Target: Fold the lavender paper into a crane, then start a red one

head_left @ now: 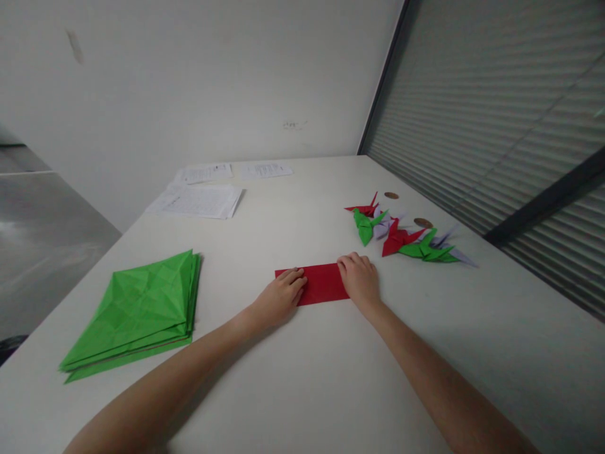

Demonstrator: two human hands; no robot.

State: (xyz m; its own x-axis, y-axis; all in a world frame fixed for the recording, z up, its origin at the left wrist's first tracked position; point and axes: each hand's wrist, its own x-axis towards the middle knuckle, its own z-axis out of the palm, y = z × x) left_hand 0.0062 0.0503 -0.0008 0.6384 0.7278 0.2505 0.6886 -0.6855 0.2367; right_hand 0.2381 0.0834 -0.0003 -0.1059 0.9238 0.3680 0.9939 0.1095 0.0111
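A red sheet of origami paper (pixel 325 284), now a long rectangle that looks folded in half, lies flat on the white table in front of me. Over its left end rests my left hand (pixel 282 294), fingers bent together and pressing on the paper. My right hand (pixel 360 279) is closed at the right end, its curled fingertips on the far right corner. Parts of both ends are hidden under the hands. Just beyond my right hand sit several folded paper cranes: a red crane (pixel 399 238), a green crane (pixel 367 226) and pale purple ones among them.
To the left is a stack of creased green paper (pixel 146 302). Printed sheets (pixel 201 200) lie at the far left of the white table (pixel 293 221). Two brown round spots (pixel 423 223) show near the right edge, beside window blinds (pixel 491 120). A wall stands behind.
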